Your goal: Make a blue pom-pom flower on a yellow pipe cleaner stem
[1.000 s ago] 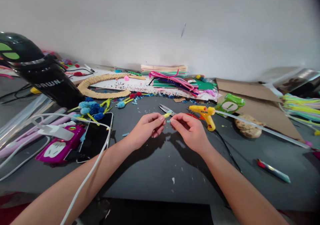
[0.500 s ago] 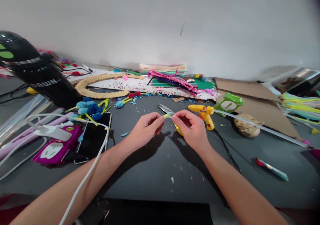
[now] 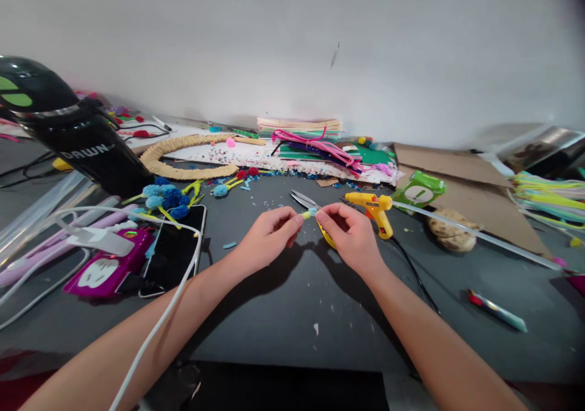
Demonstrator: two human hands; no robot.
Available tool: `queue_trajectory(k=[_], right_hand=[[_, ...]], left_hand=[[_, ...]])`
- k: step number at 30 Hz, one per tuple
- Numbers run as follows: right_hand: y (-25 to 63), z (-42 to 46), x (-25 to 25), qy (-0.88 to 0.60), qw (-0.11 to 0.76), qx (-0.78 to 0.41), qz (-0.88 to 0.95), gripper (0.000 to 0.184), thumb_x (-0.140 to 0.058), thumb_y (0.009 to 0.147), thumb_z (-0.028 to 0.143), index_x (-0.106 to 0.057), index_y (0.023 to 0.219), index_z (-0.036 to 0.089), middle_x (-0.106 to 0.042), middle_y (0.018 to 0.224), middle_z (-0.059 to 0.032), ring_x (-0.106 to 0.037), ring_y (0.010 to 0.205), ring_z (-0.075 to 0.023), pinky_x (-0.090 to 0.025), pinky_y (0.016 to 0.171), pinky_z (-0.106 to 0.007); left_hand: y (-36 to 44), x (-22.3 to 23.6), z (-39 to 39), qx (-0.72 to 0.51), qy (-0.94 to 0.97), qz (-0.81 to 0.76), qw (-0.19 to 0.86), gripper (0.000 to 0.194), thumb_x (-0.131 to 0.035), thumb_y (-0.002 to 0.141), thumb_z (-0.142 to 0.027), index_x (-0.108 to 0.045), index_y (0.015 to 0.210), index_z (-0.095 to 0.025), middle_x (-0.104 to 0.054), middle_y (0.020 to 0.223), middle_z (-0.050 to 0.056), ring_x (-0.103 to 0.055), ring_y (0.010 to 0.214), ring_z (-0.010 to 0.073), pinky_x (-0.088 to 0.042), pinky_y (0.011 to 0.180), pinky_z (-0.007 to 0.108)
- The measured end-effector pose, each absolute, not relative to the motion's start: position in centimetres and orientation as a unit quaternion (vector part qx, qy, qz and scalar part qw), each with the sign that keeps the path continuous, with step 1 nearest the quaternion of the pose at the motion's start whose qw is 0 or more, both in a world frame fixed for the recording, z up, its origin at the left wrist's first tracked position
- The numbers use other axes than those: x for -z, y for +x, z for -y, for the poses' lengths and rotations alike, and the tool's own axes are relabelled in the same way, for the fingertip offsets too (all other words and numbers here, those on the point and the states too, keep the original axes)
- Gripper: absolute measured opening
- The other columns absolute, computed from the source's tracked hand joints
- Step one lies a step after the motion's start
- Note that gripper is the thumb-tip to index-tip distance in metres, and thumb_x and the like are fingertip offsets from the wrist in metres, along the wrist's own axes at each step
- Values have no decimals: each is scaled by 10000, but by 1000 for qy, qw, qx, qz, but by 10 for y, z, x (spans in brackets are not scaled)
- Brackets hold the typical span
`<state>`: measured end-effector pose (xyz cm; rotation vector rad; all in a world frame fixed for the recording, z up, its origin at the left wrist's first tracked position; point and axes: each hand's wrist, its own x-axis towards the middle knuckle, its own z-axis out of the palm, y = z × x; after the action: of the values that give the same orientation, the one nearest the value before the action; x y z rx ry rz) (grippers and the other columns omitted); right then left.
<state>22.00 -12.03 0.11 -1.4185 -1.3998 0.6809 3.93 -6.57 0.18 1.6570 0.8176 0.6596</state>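
Observation:
Over the middle of the grey table, my left hand (image 3: 269,234) pinches a short yellow pipe cleaner (image 3: 306,215) between thumb and fingers. Close beside it, the fingertips of my right hand (image 3: 350,234) are closed on a light blue pipe cleaner piece (image 3: 312,211) at the yellow one's end. Whether the blue piece is wrapped round it is too small to tell. Behind and below my hands lie yellow-handled scissors (image 3: 303,200), partly covered by my right hand. A yellow glue gun (image 3: 372,207) lies just right of that hand.
Blue pompom flowers (image 3: 169,201) lie at left by a phone (image 3: 180,256), a purple power bank (image 3: 107,268) and a black bottle (image 3: 95,146). A white cable (image 3: 171,307) crosses over my left forearm. Further right are a green box (image 3: 420,189), cardboard (image 3: 489,207) and a pen (image 3: 497,311).
More of the light blue piece shows between my fingertips. My hands hold nearly the same place and grip, and the view has shifted slightly.

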Motion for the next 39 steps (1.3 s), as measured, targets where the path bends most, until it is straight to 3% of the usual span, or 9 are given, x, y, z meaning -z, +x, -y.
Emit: queue_trajectory(k=[16, 24, 29, 39], right_hand=[[221, 120, 0, -592, 510, -277, 559, 240, -647, 850, 431, -642, 820, 193, -644, 738, -18, -589, 671, -147, -493, 620, -265], [229, 121, -6, -526, 527, -325, 582, 274, -681, 828, 325, -668, 1082, 222, -683, 1024, -56, -646, 932, -188, -551, 812, -324], [229, 121, -4, -519, 501, -326, 611, 225, -657, 837, 301, -704, 1043, 225, -696, 1058, -60, -659, 947, -194, -548, 865, -349], [227, 122, -5, -519, 494, -298, 631, 131, -634, 838, 266, -706, 938, 222, -694, 972, -52, -649, 904, -191, -542, 804, -326]], left_hand=[[38, -5, 66, -266, 711, -344, 552, 400, -461, 937, -463, -508, 676, -163, -474, 559, -45, -417, 519, 80, -321, 525, 214], [37, -7, 66, -260, 713, -341, 554, 395, -468, 933, -464, -507, 680, -163, -474, 553, -46, -418, 513, 79, -321, 517, 211], [37, -7, 66, -246, 730, -335, 543, 404, -468, 931, -473, -504, 675, -163, -477, 558, -46, -425, 518, 75, -322, 515, 203], [36, -7, 66, -235, 740, -330, 538, 410, -472, 923, -479, -490, 659, -166, -482, 559, -46, -420, 508, 74, -322, 502, 200]])
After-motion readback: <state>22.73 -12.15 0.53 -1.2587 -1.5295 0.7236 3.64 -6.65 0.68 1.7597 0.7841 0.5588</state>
